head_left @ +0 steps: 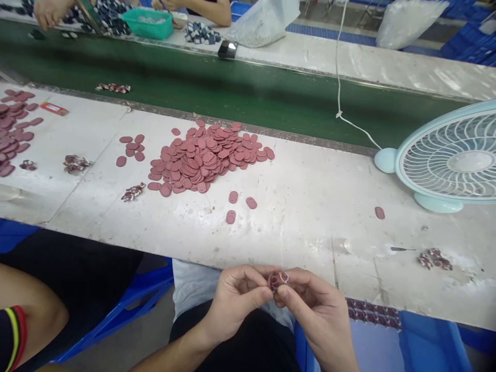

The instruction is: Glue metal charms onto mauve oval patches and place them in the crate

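Over my lap, at the table's front edge, my left hand (236, 297) and my right hand (315, 310) pinch one small dark-red part (276, 281) between thumbs and fingertips. Thin pale bits show at its right side, under my right fingers; its exact kind is not clear. Beyond the hands lie three loose maroon oval discs (231, 217) with tiny holes. A large heap of the same maroon discs (205, 155) sits farther back on the white table (294, 206).
At right stand a light-blue fan (465, 155), a thin dark tool (403, 249) and a cluster of dark-red parts (436, 259). A blue bin (430, 336) holding rows of parts is below the edge. A green conveyor belt (248, 88) runs behind; a neighbour's arm (31, 305) is at left.
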`<state>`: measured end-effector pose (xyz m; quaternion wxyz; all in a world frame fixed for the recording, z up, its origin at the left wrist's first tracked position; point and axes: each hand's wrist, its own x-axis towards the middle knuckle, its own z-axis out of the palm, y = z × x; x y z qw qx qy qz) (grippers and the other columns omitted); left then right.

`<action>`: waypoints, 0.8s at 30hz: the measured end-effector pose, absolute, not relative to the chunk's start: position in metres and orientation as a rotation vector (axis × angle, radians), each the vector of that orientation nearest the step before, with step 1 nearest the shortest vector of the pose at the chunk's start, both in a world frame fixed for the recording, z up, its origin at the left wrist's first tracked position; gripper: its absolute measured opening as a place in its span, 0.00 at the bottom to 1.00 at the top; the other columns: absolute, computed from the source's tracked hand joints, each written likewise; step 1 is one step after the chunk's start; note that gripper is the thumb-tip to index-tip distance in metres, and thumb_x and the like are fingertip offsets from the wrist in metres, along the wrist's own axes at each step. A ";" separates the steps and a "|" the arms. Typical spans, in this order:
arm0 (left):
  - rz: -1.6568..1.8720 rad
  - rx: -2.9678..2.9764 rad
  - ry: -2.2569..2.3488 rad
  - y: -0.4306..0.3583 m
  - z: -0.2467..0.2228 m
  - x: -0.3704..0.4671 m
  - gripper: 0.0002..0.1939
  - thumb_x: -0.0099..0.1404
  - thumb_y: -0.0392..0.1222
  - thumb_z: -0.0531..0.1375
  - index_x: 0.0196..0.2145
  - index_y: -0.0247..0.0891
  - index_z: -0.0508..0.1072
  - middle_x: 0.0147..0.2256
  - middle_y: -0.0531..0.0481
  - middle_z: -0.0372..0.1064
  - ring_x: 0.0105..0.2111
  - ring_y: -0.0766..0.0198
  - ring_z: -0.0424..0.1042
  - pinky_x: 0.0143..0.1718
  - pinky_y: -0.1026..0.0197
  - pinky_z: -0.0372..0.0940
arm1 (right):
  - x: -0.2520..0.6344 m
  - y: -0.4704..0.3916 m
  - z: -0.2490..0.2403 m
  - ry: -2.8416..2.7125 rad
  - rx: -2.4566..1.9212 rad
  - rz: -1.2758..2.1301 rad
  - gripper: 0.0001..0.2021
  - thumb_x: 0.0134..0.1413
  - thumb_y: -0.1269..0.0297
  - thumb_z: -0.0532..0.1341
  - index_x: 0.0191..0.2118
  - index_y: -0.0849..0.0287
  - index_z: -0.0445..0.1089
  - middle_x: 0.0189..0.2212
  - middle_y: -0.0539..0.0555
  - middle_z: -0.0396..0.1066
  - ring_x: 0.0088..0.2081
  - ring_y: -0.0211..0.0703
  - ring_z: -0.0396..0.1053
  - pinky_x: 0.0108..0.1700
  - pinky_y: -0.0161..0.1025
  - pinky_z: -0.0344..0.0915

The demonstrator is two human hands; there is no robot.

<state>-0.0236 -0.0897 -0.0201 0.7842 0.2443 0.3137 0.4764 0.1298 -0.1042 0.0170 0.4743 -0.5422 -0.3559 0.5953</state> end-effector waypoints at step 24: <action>0.736 2.191 1.535 0.027 -0.004 -0.093 0.07 0.57 0.45 0.69 0.34 0.44 0.80 0.34 0.54 0.79 0.30 0.61 0.74 0.32 0.61 0.67 | 0.285 -0.274 -0.141 -0.465 -2.171 0.789 0.17 0.52 0.50 0.66 0.38 0.59 0.76 0.36 0.61 0.81 0.38 0.55 0.80 0.45 0.49 0.76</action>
